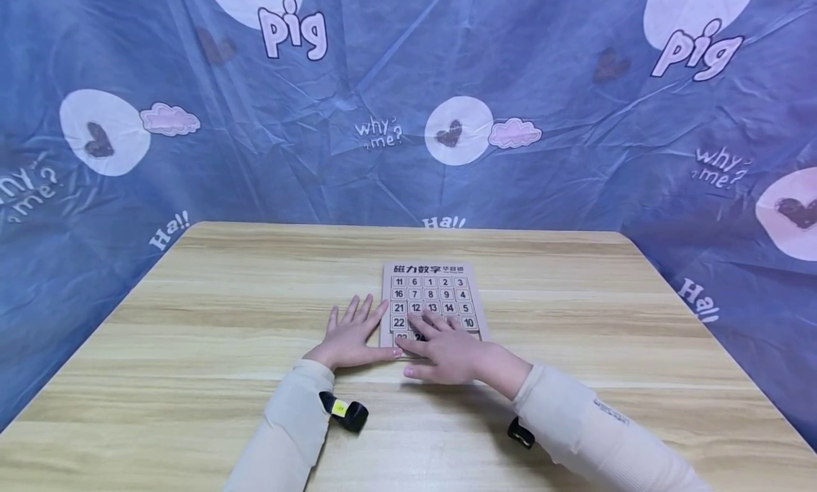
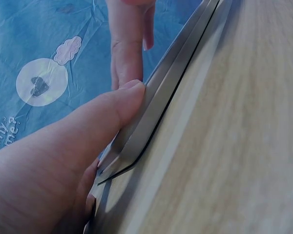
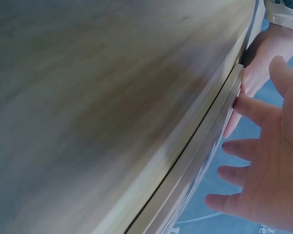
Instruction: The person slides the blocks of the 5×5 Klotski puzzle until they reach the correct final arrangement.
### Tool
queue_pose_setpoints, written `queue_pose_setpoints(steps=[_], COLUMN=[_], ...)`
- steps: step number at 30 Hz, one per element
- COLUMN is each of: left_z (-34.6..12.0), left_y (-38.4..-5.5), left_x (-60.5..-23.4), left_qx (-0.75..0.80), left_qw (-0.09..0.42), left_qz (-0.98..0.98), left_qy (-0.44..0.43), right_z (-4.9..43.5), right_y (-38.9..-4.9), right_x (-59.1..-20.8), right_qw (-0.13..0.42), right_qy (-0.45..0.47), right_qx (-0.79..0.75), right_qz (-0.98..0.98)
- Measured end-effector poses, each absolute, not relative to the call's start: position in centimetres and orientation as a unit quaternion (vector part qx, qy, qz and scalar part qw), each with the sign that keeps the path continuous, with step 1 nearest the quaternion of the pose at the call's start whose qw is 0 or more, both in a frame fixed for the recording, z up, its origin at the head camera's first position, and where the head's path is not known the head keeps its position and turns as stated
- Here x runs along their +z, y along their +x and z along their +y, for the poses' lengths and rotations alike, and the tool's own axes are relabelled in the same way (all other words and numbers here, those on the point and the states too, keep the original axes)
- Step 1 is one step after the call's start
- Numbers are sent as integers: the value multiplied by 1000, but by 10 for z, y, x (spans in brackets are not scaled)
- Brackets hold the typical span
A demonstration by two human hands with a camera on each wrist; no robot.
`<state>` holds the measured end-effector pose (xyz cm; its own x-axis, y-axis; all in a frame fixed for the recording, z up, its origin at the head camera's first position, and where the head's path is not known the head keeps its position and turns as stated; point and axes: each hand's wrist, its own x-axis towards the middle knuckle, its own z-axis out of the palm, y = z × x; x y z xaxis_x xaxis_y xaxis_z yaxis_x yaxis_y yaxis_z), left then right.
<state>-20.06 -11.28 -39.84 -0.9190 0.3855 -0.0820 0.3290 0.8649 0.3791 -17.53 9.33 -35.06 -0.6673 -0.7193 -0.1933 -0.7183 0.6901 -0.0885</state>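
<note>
A sliding number puzzle lies flat on the table, its numbered tiles in rows inside a light frame under a printed title. My left hand is spread at its left side, fingers straight. In the left wrist view, the thumb presses on the frame edge near a corner. Over the lower rows spreads my right hand, covering several tiles. Its index fingertip touches the puzzle near its front edge in the right wrist view, while its other fingers are extended above the board.
The puzzle rests on a wood-grain table. Behind it hangs a blue printed sheet with folds, reaching round both sides. A black wrist camera is strapped to the left sleeve, another black camera to the right.
</note>
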Motion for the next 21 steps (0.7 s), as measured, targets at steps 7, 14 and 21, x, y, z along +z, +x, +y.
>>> queue_pose_setpoints(steps=[7,14,21], left_z=[-112,-112,-112], left_y=[-199,-198,-198], left_x=[-398,-397,-396], left_qx=[187,189,189], left_qw=[75,69,66], left_qz=[962,960,960], left_qy=[186,193,197], right_z=[105,115,117], right_y=[-173,-170,-170], right_x=[-352,-352,-351], right_qw=[110,104,98], right_qy=[-383,-378,-384], right_qx=[-5,-9,-16], right_qz=[917,920,918])
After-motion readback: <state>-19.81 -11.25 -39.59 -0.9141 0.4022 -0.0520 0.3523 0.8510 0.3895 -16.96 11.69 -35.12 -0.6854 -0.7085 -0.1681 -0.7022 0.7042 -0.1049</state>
